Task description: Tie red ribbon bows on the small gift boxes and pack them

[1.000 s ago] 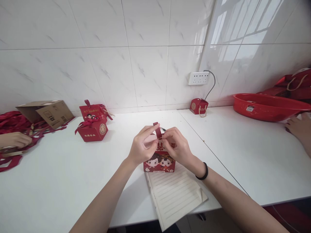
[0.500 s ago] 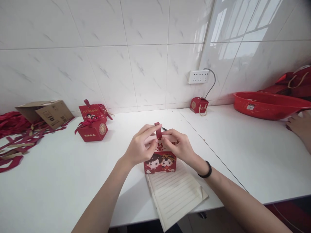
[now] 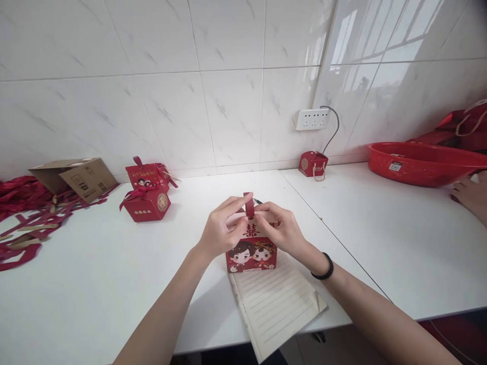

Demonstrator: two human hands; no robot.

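Note:
A red and white gift box with two cartoon faces stands upright on the table, at the far end of a lined notebook. My left hand grips the upper left part of the box, its thumb on the front and fingers over the top. From the other side, my right hand pinches the upper right part the same way. Between them a red ribbon loop stands up from the top, near my left fingertips. A dark pen shows partly behind the box.
Red gift boxes stand at left, near a cardboard box and loose red ribbons. A small red box sits by the wall under a socket. At right are a red basin and another person's hand.
Both hands keep almost the same hold on the gift box. The whole view has shifted very slightly; nothing else visibly moves.

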